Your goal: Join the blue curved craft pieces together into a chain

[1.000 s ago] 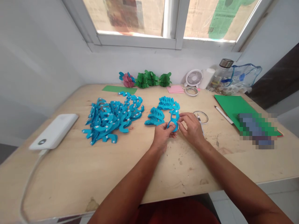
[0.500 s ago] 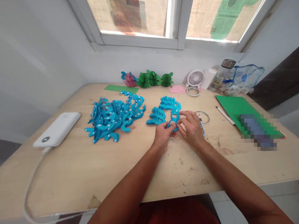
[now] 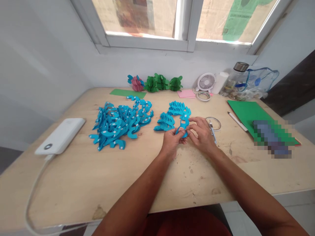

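Observation:
A curved blue paper piece (image 3: 183, 124) is between my two hands, at the near end of a chain of folded blue paper (image 3: 177, 108). My left hand (image 3: 171, 139) pinches its lower left part between thumb and fingers. From the other side, my right hand (image 3: 200, 132) grips the right edge with thumb and index fingertips. Another folded blue stack (image 3: 165, 122) lies just left of the piece. Farther left spreads a large heap of curved blue paper pieces (image 3: 118, 124) with small white squares on them.
A blue cutter (image 3: 213, 133) and a thin ring (image 3: 216, 123) lie beside my right hand. Green sheets (image 3: 248, 111) and a white pen (image 3: 237, 121) are at right. A white power bank (image 3: 61, 136) with a cable sits left. Green paper figures (image 3: 161, 82) and a small fan (image 3: 206, 82) stand behind.
Both hands stay nearly in place on the blue paper piece. The piece has tilted slightly, and my right fingers have shifted a little.

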`<state>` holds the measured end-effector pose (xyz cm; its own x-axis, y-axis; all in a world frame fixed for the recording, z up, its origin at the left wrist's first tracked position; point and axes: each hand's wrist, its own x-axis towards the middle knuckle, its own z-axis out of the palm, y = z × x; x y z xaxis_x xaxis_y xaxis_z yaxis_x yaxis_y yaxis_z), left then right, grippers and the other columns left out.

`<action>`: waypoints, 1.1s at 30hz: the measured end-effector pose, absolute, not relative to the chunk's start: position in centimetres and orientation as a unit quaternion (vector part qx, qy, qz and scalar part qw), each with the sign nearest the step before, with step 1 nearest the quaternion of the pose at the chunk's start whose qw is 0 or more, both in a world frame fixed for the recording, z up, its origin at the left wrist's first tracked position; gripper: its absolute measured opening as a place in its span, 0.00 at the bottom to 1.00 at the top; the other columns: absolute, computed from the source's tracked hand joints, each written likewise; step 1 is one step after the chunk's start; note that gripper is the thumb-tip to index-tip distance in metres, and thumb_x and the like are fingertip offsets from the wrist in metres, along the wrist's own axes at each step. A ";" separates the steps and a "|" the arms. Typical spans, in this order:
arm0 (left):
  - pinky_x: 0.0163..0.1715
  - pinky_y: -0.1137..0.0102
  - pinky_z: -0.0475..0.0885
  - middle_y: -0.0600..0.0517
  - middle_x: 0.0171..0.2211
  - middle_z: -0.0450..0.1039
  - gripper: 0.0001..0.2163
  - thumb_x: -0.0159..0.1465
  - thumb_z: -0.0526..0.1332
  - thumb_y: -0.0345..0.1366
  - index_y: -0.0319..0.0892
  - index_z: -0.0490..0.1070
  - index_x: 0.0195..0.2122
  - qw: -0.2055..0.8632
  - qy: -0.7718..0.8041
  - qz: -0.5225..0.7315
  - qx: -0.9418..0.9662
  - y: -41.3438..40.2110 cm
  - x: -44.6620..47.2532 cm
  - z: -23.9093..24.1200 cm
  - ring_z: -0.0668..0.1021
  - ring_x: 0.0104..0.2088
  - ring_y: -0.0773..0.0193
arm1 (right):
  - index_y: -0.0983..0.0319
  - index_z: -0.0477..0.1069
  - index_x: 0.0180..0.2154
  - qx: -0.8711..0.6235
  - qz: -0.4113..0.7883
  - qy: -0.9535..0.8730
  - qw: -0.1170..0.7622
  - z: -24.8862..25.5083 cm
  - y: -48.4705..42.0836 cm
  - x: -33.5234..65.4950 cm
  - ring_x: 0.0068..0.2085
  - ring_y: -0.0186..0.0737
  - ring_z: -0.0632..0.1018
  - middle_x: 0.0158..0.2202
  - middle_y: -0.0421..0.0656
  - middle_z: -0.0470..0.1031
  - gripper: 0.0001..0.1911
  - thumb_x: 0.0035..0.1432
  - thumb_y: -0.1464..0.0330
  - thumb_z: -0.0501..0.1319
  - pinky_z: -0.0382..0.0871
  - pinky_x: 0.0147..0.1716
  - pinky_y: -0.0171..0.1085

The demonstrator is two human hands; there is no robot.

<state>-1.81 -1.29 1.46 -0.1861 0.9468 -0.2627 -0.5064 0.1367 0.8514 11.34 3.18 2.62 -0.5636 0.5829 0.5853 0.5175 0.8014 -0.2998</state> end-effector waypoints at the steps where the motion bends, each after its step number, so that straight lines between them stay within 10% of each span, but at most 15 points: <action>1: 0.19 0.75 0.66 0.54 0.19 0.70 0.11 0.45 0.67 0.37 0.36 0.70 0.25 0.592 0.466 0.613 0.237 -1.3 -1.8 1.4 0.71 0.18 0.71 | 0.59 0.69 0.33 -0.313 0.049 -0.882 0.349 2.6 3.2 11.3 0.48 0.48 0.67 0.47 0.47 0.69 0.04 0.56 0.71 0.55 0.62 0.45 0.48; 33: 0.18 0.75 0.66 0.54 0.17 0.68 0.09 0.49 0.64 0.38 0.37 0.69 0.21 0.536 0.508 0.615 0.276 -1.1 -1.7 1.3 0.70 0.17 0.71 | 0.59 0.69 0.32 -0.343 0.176 -0.831 0.401 1.8 3.6 11.1 0.45 0.44 0.71 0.40 0.46 0.72 0.03 0.55 0.70 0.56 0.64 0.46 0.45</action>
